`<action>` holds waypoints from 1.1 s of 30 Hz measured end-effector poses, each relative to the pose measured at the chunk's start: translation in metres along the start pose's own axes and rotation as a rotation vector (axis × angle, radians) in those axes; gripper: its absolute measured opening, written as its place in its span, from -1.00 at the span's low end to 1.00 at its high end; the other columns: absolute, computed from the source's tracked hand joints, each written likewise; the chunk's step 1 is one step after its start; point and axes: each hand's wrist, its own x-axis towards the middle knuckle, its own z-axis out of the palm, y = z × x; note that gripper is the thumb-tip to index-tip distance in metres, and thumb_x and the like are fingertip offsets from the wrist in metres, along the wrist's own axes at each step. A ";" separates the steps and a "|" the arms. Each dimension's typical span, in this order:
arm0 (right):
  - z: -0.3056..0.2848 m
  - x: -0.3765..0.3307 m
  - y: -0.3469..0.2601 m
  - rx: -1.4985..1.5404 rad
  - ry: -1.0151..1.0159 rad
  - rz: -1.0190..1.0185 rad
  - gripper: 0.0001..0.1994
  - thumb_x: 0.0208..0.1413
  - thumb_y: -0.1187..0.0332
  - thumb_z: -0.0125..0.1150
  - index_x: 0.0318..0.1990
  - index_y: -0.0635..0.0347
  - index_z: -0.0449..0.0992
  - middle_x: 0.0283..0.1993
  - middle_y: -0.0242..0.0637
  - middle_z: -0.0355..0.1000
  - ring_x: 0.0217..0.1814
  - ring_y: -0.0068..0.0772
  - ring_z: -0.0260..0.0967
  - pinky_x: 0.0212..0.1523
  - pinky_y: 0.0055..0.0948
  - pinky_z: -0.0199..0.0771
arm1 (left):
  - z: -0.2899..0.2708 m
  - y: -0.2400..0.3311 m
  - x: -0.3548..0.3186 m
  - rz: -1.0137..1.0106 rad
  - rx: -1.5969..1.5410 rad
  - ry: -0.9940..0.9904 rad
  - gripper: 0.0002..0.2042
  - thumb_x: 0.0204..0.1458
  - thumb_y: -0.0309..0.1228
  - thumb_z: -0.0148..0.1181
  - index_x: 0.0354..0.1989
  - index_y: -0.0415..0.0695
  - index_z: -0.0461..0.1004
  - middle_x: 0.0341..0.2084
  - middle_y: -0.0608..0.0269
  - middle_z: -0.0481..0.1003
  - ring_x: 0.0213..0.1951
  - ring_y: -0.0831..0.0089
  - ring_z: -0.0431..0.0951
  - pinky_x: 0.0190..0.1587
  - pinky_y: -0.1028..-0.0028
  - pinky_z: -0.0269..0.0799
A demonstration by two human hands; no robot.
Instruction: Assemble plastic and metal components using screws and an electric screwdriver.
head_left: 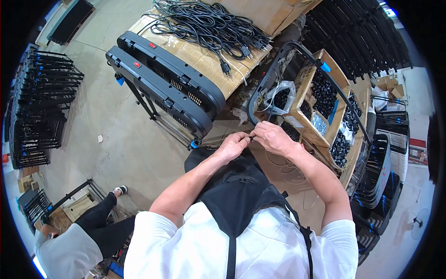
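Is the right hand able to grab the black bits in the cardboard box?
Probably yes: the right hand sits just beside the cardboard box, whose top is open. The black frame arches above it but leaves a gap.

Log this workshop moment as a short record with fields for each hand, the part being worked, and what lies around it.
left hand: pinching a small dark piece at the frame's lower edge
right hand: meeting the left at that spot
part: curved black frame, standing tilted
beyond hands: cardboard box of small black parts, clear bag
left of frame: two black panels side by side
far bench: coiled black cables
lower left: another person, seated
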 end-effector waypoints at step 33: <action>0.240 -0.040 0.152 -0.147 0.781 1.412 -0.72 0.15 0.23 0.28 -0.51 0.24 0.57 -0.53 -0.13 0.56 -0.50 -0.15 0.61 -0.49 -0.13 0.56 | 0.002 -0.014 0.032 -0.126 0.057 -0.158 -0.67 0.43 -0.26 0.11 0.08 -0.31 0.59 -0.27 0.24 0.66 -0.21 0.49 0.61 -0.05 0.47 0.50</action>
